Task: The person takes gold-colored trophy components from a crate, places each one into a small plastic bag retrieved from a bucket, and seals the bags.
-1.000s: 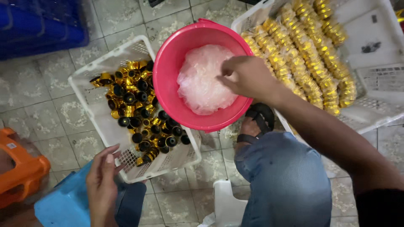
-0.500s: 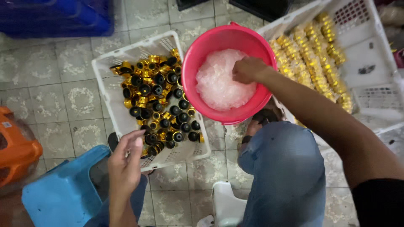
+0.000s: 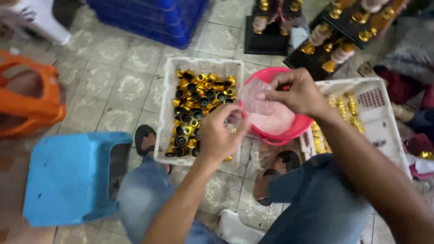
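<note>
My right hand (image 3: 296,92) pinches the top of a small clear plastic bag (image 3: 254,98) held above the rim of a pink basin (image 3: 298,129) full of more clear bags. My left hand (image 3: 220,135) grips the same bag's lower edge, hovering over a white crate (image 3: 168,104) filled with several gold and black caps (image 3: 196,108). Both hands are raised in front of my knees in blue jeans.
A blue plastic stool (image 3: 68,176) stands at left, an orange stool (image 3: 27,97) further left. A second white crate (image 3: 384,113) with gold pieces sits at right. Blue crates (image 3: 153,20) and black-and-gold items (image 3: 325,40) lie beyond on the tiled floor.
My right hand lifted a clear bag out of the pink basin. My left hand rose to take hold of the bag. The view shifted left and upward.
</note>
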